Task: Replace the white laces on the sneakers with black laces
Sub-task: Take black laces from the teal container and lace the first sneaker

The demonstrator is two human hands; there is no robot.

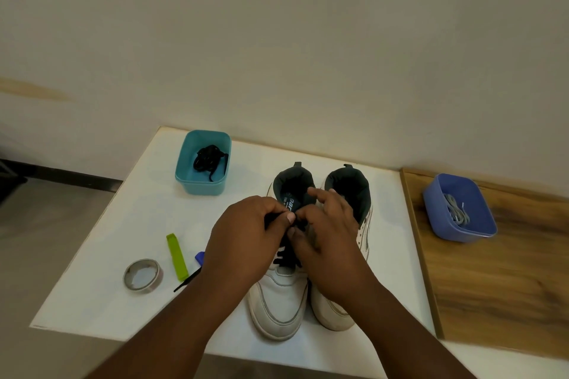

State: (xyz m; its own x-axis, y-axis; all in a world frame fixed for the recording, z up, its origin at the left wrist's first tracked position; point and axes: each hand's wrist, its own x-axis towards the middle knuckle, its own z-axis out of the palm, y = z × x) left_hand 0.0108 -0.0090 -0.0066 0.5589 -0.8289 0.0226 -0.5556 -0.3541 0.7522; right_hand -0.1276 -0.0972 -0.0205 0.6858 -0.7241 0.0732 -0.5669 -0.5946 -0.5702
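Working over the left sneaker [278, 301] from the head view, both hands meet above its tongue; the left hand [243, 243] has its fingers [284, 215] curled and pinching the black lace [288, 255], the right hand [326, 240] pinches the same lace just beside it with thumb and forefinger, its other fingers loosely spread over the shoe's opening; black lace crosses the lower eyelets below the hands, and one loose end [187, 280] trails out onto the white counter [92, 292] to the left; the right sneaker [348, 194] stands touching the first, toes toward the person, its front mostly hidden by the right arm, so I cannot tell how it is laced; over at the far left of the counter, a teal tub [203, 163] holds a bundle of spare black lace [209, 157]; nearer, a roll of tape [143, 275] lies flat, a green strip-shaped tool [176, 255] beside it, and a small blue thing [200, 257] peeks out by the left wrist; off to the right, on a wooden surface [492, 286], a blue tub [458, 208] holds the pale laces [457, 211].
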